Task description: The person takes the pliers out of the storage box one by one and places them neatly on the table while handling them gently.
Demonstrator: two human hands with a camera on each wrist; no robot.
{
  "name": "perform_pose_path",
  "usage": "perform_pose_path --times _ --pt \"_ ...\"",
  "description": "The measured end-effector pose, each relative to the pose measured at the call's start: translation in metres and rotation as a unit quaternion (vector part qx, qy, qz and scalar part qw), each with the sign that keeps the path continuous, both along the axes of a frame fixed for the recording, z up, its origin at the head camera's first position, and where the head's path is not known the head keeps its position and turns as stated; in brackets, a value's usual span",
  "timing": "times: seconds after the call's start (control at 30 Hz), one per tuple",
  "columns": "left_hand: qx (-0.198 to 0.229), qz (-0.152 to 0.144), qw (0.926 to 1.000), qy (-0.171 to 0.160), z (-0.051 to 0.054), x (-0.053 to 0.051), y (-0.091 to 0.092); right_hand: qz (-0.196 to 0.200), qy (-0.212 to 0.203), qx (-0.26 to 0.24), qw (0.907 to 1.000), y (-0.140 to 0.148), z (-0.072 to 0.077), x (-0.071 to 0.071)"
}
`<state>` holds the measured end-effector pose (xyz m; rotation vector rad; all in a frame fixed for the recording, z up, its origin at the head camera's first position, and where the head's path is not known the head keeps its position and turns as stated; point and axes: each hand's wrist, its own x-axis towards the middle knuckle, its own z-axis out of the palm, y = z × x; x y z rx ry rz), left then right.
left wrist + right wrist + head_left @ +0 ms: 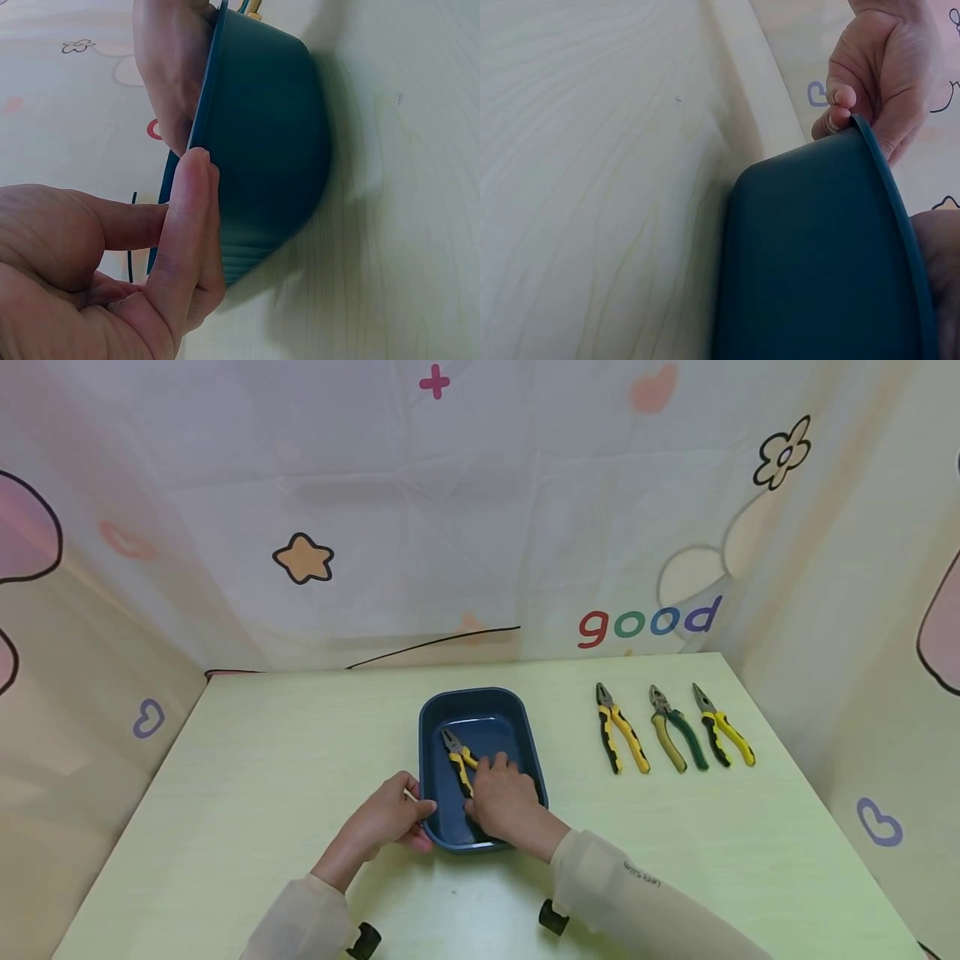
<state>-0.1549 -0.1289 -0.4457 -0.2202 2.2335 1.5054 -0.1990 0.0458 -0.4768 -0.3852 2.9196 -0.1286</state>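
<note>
A dark blue rectangular tray [427,752] stands on the table, deep-walled and with a rounded rim. My left hand [393,814] pinches its near left rim, the thumb inside and the fingers against the outer wall [262,127]. Inside the tray lies a pair of pliers [455,752] with yellow and black handles, its grey jaws toward the far left. My right hand [506,797] reaches into the tray and grips the pliers by the handles, covering their lower part. In the right wrist view the tray wall [817,247] hides most of that hand.
To the right on the table lie three more tools in a row: yellow-and-black pliers [621,731], green-handled pliers [677,731] and long-nose pliers [722,727] with yellow and black handles. A printed curtain [465,527] hangs behind the table and along both sides.
</note>
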Motion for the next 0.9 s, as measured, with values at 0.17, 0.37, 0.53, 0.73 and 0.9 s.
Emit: perform_pose_path --times 0.17,0.37,0.53,0.73,0.9 --pt "0.0 0.003 1.0 -0.001 0.0 -0.001 0.0 -0.007 -0.001 -0.028 0.9996 0.001 0.0 -0.002" --pt "-0.004 0.003 1.0 -0.003 0.001 -0.001 0.0 -0.019 0.01 -0.058 0.9981 0.001 -0.002 -0.002" --pt "0.005 0.001 1.0 0.007 0.001 0.0 0.0 -0.023 0.016 -0.066 0.9974 0.001 0.0 -0.002" --pt "-0.002 0.002 1.0 0.008 0.001 0.001 0.0 -0.024 0.003 -0.062 0.9978 0.001 0.005 -0.003" --pt "-0.003 0.004 0.9999 0.009 0.001 0.001 0.0 -0.021 -0.003 -0.056 0.9982 0.001 0.01 -0.004"
